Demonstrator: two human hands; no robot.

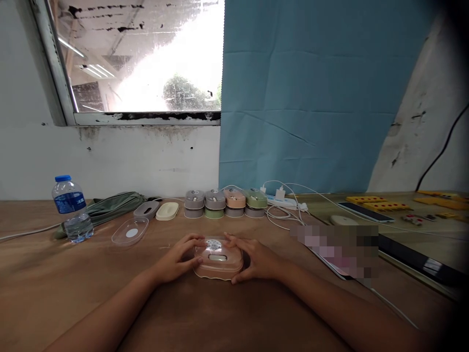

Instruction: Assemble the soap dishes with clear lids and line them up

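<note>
A pinkish lidded plastic box [219,268] lies flat on the brown table in front of me. Its see-through cover has a round white sticker and an oval slot in the middle, and a pale wavy rim shows along the near edge. The left side of the box is gripped by my left hand [183,259], fingers curved over its top edge and thumb on the side. From the right, my right hand [258,259] holds it the same way, thumb low near the front corner. What is inside the box I cannot make out.
Behind stand stacked small boxes [224,205] in grey, pink and green. To the left are a clear lid [130,232], a grey slotted lid [146,209], a cream tray [167,211] and a water bottle [73,210]. A power strip [286,201] with cables and a phone [364,212] are right.
</note>
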